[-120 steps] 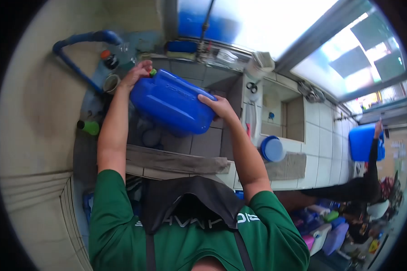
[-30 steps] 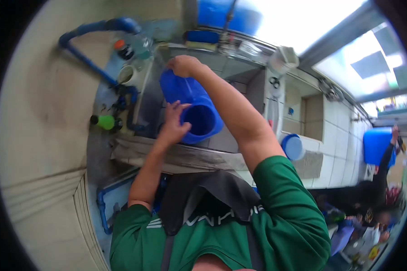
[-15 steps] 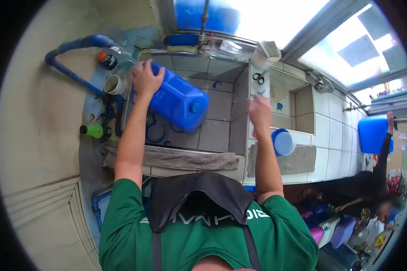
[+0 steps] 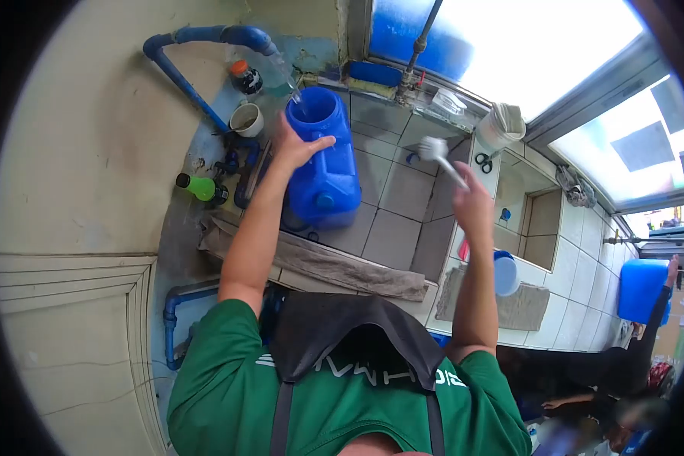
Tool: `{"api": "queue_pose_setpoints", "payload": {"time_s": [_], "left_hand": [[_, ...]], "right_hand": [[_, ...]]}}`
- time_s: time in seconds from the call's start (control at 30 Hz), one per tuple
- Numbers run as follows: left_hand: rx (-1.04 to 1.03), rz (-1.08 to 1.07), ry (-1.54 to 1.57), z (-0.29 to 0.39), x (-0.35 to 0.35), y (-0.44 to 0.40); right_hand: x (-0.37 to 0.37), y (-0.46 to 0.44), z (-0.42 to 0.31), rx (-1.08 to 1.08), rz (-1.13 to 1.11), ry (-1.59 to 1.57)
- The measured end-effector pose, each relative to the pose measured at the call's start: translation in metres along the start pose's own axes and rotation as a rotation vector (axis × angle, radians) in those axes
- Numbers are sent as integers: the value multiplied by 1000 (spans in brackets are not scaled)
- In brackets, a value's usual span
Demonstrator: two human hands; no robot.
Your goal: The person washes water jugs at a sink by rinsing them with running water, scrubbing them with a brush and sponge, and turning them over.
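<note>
A blue plastic jerrycan [image 4: 323, 178] stands in a tiled sink basin [image 4: 391, 235], its wide round mouth facing up. Water runs from a blue pipe [image 4: 247, 36] toward that mouth. My left hand [image 4: 298, 144] grips the jerrycan's left side below the rim, thumb over the handle; its other fingers are partly hidden. In my right hand [image 4: 473, 199] is a white scrub brush [image 4: 435, 150], held by the handle above the basin's right wall, bristle head toward the jerrycan. The brush does not touch the jerrycan.
A folded grey cloth [image 4: 327, 266] lies along the basin's front edge. To the right are black-handled scissors [image 4: 483, 162], a blue-rimmed tub [image 4: 507, 275] and a smaller basin [image 4: 538, 228]. A white cup [image 4: 247, 120] and bottles stand left. Another person [image 4: 623, 365] holds a blue container [image 4: 644, 287] far right.
The jerrycan has turned more upright, its mouth now under the running water. My left hand has shifted along with it. The brush has risen in my right hand and shows clearly. The view has swung.
</note>
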State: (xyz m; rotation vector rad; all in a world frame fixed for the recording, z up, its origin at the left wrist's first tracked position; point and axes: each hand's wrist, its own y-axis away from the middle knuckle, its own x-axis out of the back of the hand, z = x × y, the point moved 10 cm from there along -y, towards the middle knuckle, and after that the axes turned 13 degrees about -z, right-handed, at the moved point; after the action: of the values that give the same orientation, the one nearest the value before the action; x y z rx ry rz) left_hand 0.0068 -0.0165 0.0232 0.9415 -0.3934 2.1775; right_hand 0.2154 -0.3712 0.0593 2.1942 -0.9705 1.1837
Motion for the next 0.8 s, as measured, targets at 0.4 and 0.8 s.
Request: {"api": "queue_pose_setpoints", "payload": {"time_s": [0.4, 0.8], "left_hand": [[415, 15, 401, -57, -43, 28], [360, 55, 397, -57, -40, 27]], "right_hand": [[-106, -154, -227, 251, -259, 349], [-102, -104, -377, 624, -311, 693]]}}
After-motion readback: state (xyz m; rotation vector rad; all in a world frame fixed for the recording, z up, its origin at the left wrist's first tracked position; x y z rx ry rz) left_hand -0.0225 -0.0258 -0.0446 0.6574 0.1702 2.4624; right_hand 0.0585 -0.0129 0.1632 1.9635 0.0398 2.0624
